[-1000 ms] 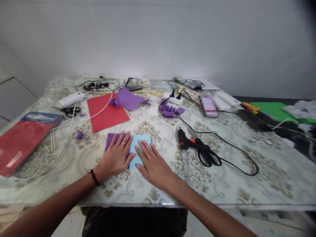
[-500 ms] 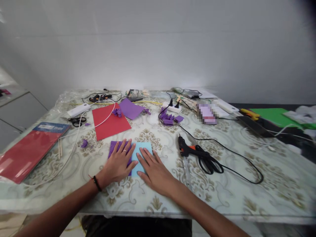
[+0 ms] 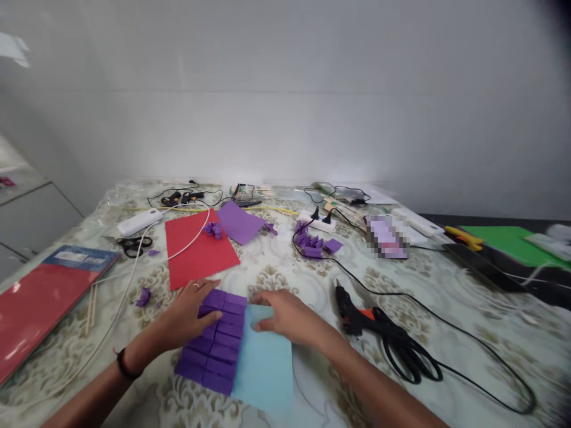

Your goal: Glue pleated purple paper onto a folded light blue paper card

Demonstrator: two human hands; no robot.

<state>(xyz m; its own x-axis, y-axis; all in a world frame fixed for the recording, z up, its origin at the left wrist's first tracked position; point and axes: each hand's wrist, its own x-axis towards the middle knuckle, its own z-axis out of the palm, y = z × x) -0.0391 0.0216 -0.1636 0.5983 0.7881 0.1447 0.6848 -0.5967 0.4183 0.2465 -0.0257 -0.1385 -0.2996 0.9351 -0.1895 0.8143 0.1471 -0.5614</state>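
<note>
The left hand (image 3: 185,318) bends its fingers over the far corner of the purple sheet (image 3: 218,348). The right hand (image 3: 285,316) curls its fingertips down on the far edge of the blue sheet (image 3: 267,371). Whether either pinches or only presses, I cannot tell. Both sheets lie flat, edge to edge, at the front of the table (image 3: 276,273). They look light, thin and limp. The grid-creased purple one probably crumples easily, so the edges are the place to grip.
</note>
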